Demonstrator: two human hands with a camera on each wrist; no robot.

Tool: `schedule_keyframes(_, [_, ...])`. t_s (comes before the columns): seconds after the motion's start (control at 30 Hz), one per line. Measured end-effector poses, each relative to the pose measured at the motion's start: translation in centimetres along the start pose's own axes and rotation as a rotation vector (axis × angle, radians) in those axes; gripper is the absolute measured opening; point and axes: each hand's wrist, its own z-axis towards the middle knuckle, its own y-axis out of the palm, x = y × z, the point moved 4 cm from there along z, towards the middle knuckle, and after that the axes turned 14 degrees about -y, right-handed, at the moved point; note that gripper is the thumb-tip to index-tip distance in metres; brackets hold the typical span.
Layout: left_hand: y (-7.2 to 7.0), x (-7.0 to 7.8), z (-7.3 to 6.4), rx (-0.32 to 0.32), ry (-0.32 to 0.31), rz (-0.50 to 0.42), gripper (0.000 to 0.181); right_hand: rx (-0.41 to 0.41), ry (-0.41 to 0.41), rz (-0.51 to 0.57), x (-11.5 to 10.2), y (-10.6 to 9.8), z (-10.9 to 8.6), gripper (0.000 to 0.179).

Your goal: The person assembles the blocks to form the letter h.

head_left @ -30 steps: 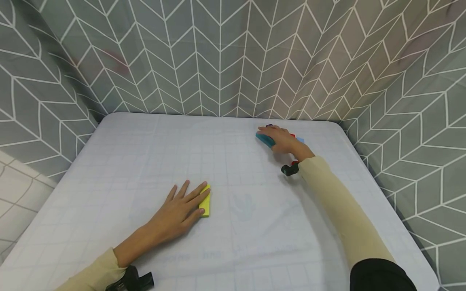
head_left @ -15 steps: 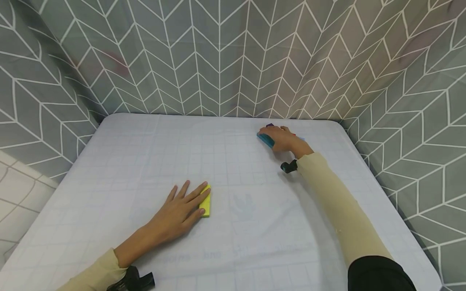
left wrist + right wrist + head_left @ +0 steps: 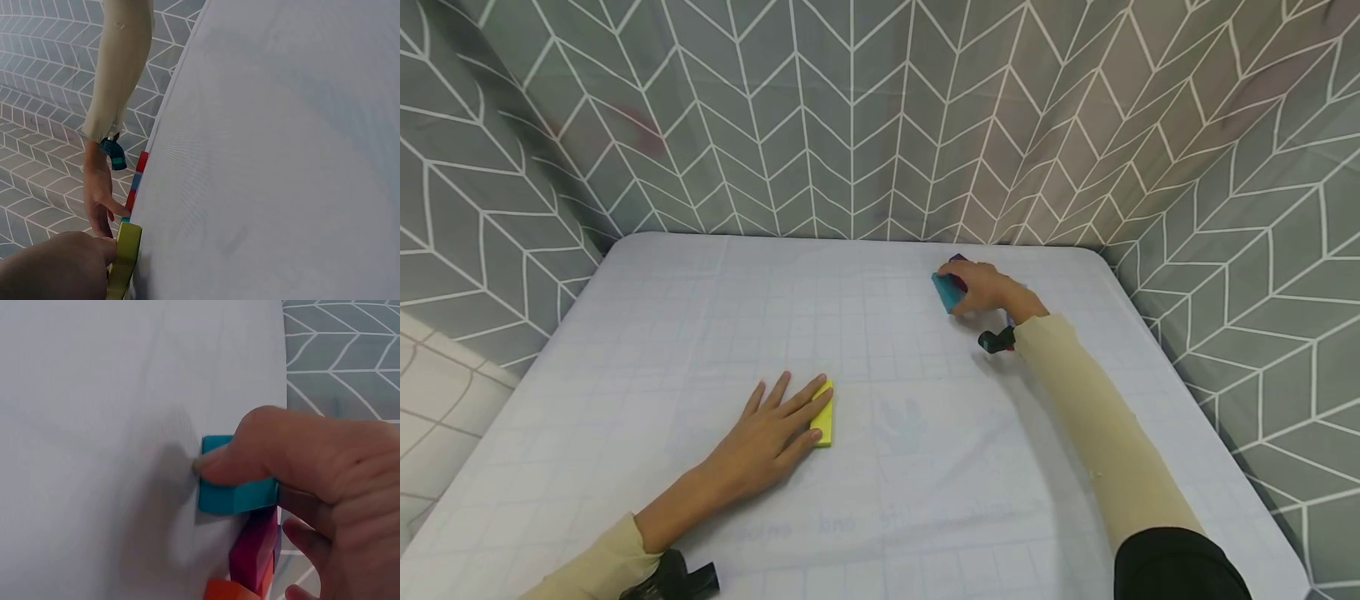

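Here, below centre: left hand (image 3: pixel 767 440) splayed, straight fingers on yellow block (image 3: pixel 823 425), probably to steady it on the tabletop (image 3: pixel 700 325). Upper right: right hand (image 3: pixel 991 288) narrowed, thumb and fingers pinching teal block (image 3: pixel 946 294), likely for control beside purple block (image 3: pixel 255 547).

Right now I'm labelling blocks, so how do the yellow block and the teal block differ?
The yellow block lies nearer in the head view, the teal block farther. The left hand rests spread on the yellow block; the right hand pinches the teal block. Both are single-coloured.
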Motion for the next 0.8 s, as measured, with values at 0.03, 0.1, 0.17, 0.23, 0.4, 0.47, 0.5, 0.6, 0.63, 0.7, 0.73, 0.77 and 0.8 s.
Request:
schedule_keyframes(0.03, [0.0, 0.0, 0.0, 0.0, -0.001, -0.001, 0.06, 0.016, -0.004, 0.013, 0.0, 0.1, 0.0, 0.076])
schedule_keyframes(0.1, [0.0, 0.0, 0.0, -0.001, -0.002, -0.005, 0.059, 0.046, -0.016, 0.04, -0.1, 0.1, 0.0, 0.076])
schedule_keyframes(0.17, [0.1, 0.0, -0.1, -0.001, -0.003, -0.009, 0.059, 0.073, -0.033, 0.059, -0.2, 0.1, 0.0, 0.076])
schedule_keyframes(0.23, [0.1, 0.0, -0.1, -0.001, -0.004, -0.01, 0.059, 0.095, -0.044, 0.064, -0.4, 0.0, -0.2, 0.076])
schedule_keyframes(0.4, [0.2, 0.0, 0.0, 0.003, -0.003, -0.005, 0.059, 0.134, -0.062, 0.063, -0.7, -0.4, -0.5, 0.079])
schedule_keyframes(0.47, [0.2, 0.0, 0.0, 0.004, -0.003, -0.002, 0.059, 0.149, -0.059, 0.073, -0.8, -0.6, -0.7, 0.079])
schedule_keyframes(0.5, [0.2, 0.0, 0.0, 0.005, -0.004, -0.003, 0.059, 0.16, -0.058, 0.082, -0.9, -0.7, -0.8, 0.079])
schedule_keyframes(0.6, [0.2, 0.0, 0.0, 0.007, -0.003, -0.002, 0.059, 0.193, -0.049, 0.109, -1.1, -1.0, -1.0, 0.079])
schedule_keyframes(0.63, [0.1, 0.0, 0.0, 0.008, -0.004, -0.002, 0.059, 0.204, -0.046, 0.117, -1.2, -1.1, -1.1, 0.078])
schedule_keyframes(0.7, [0.1, 0.1, 0.0, 0.008, -0.005, -0.004, 0.058, 0.223, -0.038, 0.132, -1.4, -1.2, -1.3, 0.077])
schedule_keyframes(0.73, [0.1, 0.1, 0.0, 0.007, -0.005, -0.005, 0.058, 0.23, -0.032, 0.137, -1.5, -1.3, -1.4, 0.076])
schedule_keyframes(0.77, [0.1, 0.1, -0.1, 0.006, -0.005, -0.007, 0.058, 0.235, -0.027, 0.142, -1.6, -1.4, -1.4, 0.076])
schedule_keyframes(0.8, [0.1, 0.1, -0.1, 0.005, -0.005, -0.008, 0.058, 0.241, -0.021, 0.145, -1.7, -1.4, -1.5, 0.076])
